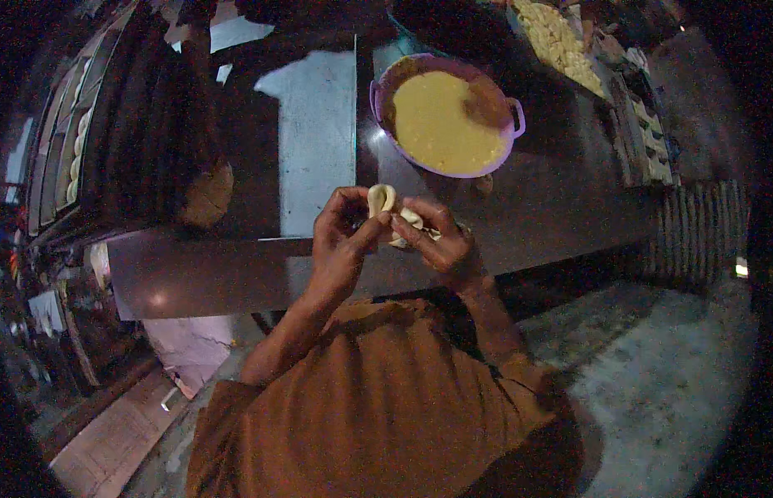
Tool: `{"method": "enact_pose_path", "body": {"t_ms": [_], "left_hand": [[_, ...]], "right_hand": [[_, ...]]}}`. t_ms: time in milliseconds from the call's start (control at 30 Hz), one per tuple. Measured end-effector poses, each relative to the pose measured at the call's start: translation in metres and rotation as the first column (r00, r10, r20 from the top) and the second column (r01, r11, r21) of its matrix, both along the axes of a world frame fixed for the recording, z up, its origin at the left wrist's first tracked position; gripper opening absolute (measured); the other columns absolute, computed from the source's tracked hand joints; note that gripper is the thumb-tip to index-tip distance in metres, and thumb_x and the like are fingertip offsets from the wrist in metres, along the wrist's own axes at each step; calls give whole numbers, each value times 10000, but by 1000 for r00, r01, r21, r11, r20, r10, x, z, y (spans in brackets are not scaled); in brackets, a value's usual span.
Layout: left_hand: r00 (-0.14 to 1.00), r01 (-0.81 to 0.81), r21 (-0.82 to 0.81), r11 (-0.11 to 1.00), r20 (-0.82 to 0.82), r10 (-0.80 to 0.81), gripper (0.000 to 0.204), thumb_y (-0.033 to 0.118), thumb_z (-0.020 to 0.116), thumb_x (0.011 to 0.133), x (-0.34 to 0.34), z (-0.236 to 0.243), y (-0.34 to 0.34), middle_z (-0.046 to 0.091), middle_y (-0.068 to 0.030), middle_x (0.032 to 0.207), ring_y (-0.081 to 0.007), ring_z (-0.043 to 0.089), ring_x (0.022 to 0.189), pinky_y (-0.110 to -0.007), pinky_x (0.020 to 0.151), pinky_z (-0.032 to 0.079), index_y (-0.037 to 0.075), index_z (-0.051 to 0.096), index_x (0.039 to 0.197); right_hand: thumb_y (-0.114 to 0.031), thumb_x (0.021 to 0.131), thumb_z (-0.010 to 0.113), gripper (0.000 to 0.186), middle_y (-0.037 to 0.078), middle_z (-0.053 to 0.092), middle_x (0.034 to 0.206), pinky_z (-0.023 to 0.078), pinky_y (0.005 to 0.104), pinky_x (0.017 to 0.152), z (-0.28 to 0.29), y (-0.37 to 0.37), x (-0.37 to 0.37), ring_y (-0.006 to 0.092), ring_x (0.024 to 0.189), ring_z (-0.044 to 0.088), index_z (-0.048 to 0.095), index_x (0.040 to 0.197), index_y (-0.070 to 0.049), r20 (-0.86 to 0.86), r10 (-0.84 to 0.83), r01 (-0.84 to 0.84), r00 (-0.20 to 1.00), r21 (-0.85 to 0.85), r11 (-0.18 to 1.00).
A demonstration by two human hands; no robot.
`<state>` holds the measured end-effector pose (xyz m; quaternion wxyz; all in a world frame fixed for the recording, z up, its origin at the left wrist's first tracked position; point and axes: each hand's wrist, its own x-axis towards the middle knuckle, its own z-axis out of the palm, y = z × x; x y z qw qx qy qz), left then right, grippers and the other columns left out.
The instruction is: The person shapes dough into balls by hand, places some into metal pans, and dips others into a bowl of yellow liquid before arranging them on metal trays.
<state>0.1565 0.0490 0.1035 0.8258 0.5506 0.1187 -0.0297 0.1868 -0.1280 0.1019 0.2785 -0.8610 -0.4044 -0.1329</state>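
Note:
Close to the table's near edge, my two hands meet over a small piece of pale dough (381, 199) folded into a loop. My left hand (338, 241) pinches it between thumb and fingers. The thumb and fingers of my right hand (451, 251) press at its right side, closed on more pale dough (411, 218) that shows between them. Whether this is one piece or several, I cannot tell. Just beyond my hands stands a purple basin (519, 119) with handles, holding a yellow mash-like filling (440, 116); a brown patch at its right is too dim to make out.
A dark table (212, 282) runs across in front of me, with a pale blue sheet (316, 141) on it. Trays of pale pieces (75, 158) stand at the left. More pale pieces (557, 41) lie at the far right, near a corrugated panel (698, 232).

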Motion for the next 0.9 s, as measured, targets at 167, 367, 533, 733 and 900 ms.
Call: {"method": "enact_pose_path", "body": {"t_ms": [167,367,533,733,900], "left_hand": [[958,272,157,949,52,-283,206,119,647,894,-14,-10,30,628,-66,1011,-122,586,895,-247,768,476,9,597,1061],[913,391,73,917,97,-397,216,200,594,941,-13,-11,44,642,-61,1000,-131,602,889,-276,783,485,11,625,1040],[878,330,-477,815,-163,-450,248,274,593,943,1,-39,38,646,-49,1011,-163,621,904,-306,812,500,46,617,1037],[944,110,-567,816,-196,-264,241,215,659,897,-7,-45,17,625,-60,1072,-183,614,950,-346,870,509,57,579,1060],[966,116,-513,851,-141,-217,284,144,683,867,-8,-46,16,623,-61,1086,-177,597,997,-327,887,488,51,582,1115]], "right_hand": [[-67,756,723,294,90,622,1017,574,317,706,12,-2,-3,226,893,657,663,1043,-81,-351,-26,62,936,91,994],[-51,731,743,275,65,648,857,553,304,639,16,-1,14,214,747,649,657,992,-63,-333,230,-185,914,160,970],[-132,788,688,314,79,660,1027,567,359,782,5,-1,3,247,890,671,649,1096,-80,-9,118,-117,993,92,989],[-79,807,676,295,85,643,1124,538,367,870,4,40,-34,269,1044,627,656,1100,-57,30,-251,245,967,139,959],[-79,807,706,201,89,662,1016,508,370,878,-3,47,-45,285,957,642,689,1004,-42,18,-362,352,932,191,916]]}}
